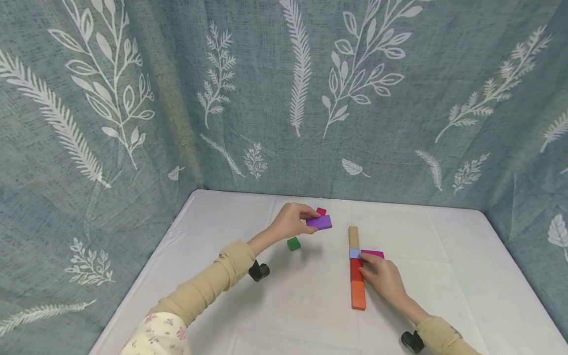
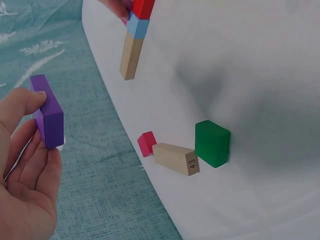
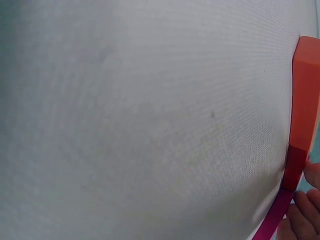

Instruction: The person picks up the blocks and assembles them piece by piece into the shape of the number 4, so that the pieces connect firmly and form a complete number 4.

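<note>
1. Purple block (image 1: 319,223) is clamped btwn thumb and fingers of the L hand (image 1: 290,220); it pokes out past the fingertips, held up off the white cloth (image 1: 306,305), w/ a shadow below.
2. R hand (image 1: 387,280) is down at a row of blocks: thumb on the dark red block (image 1: 356,270), forefinger by the light blue block (image 1: 354,253). Can't tell if it pinches either or just touches.
3. Magenta block (image 1: 374,254) sticks out sideways from the row, just beyond the R fingers & partly hidden by them in head view; R wrist view has the fingers right alongside it.
4. Rest of row, from R grip: orange block (image 1: 358,296) on the near side, end to end w/ dark red; plain wood block (image 1: 353,236) on the far side, past light blue. Whole row is to the R of the L grip, well apart from the purple.
5. Around/below L grip, on cloth: green block (image 1: 293,243) on near side, pink-red block (image 1: 321,211) just beyond purple in head view. L wrist view adds a wood block marked 43 (image 2: 174,158) btwn those two; can't tell if ends touch.
6. Further back from hands: beige wraps (image 1: 199,291) on both forearms, floral sleeve (image 1: 159,333) on L arm.
7. Farthest out, past both grips: blue-green curtain (image 1: 266,98) w/ white leaf prints.
</note>
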Demonstrator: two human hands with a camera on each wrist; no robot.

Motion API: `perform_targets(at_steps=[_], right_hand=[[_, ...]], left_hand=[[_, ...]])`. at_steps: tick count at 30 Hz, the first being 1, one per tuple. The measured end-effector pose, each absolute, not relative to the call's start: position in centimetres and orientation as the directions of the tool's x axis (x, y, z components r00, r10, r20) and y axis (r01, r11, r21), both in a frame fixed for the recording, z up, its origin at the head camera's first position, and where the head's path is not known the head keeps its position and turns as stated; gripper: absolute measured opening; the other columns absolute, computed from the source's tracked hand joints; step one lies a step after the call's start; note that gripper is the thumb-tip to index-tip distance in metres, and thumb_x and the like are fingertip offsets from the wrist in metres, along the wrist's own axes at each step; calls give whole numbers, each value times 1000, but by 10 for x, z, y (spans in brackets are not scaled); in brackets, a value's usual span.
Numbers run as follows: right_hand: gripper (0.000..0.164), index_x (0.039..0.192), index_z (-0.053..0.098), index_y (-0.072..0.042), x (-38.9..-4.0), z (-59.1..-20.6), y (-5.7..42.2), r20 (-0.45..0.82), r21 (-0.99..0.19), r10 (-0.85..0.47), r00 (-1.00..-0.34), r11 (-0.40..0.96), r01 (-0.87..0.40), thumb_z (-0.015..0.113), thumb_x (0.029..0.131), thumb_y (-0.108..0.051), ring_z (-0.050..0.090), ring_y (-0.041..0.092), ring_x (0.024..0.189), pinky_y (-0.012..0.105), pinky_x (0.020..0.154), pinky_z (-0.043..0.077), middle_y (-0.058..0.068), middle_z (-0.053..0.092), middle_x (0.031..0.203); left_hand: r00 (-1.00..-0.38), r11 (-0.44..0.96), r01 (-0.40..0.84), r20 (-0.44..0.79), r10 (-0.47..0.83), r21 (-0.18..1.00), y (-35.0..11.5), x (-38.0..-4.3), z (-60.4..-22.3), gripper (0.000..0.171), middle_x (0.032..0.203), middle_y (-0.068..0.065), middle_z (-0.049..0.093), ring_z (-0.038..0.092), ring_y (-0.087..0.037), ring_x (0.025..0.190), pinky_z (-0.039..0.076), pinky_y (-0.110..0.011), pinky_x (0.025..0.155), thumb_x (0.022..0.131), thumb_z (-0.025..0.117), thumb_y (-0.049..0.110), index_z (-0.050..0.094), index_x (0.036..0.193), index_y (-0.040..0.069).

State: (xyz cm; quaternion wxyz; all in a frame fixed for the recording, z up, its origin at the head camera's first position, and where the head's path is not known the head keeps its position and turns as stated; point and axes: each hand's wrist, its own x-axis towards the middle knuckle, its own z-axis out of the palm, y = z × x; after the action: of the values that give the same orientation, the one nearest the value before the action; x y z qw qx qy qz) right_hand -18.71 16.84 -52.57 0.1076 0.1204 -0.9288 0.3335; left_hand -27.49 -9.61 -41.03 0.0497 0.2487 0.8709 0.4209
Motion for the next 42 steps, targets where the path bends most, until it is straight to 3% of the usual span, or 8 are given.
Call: perform_targets(at_steps=[7,14,30,42], right_hand=[[41,115,66,2,-188,-526,169,289,-584,-147,-946,756,-296,76,77,-7,66,31,101,44,85,54,16,70,110],[40,116,66,2,-187,-525,168,278,-592,-144,-950,752,-288,76,77,-6,66,31,102,44,85,54,16,70,111],[40,116,66,1,-188,-523,166,268,-606,-134,-954,746,-275,76,77,-6,66,30,102,45,86,53,15,70,110],[40,115,66,1,-190,-525,168,284,-593,-138,-949,752,-287,76,77,-5,67,30,101,44,86,54,15,70,109]], left_hand=[[-850,531,418,112,515,737,-88,-277,-416,30,105,-13,71,69,-23,98,55,-27,86,75,77,6,72,104,2],[-818,503,451,117,563,737,-75,-278,-424,30,105,-13,71,69,-23,99,54,-30,88,75,77,5,72,104,1],[-798,553,473,68,598,686,-56,-283,-444,30,103,-6,73,68,-16,98,52,-22,87,76,77,10,72,105,6],[-751,536,523,62,657,663,-49,-286,-469,28,104,-8,72,67,-17,100,51,-19,88,76,77,7,72,104,3]])
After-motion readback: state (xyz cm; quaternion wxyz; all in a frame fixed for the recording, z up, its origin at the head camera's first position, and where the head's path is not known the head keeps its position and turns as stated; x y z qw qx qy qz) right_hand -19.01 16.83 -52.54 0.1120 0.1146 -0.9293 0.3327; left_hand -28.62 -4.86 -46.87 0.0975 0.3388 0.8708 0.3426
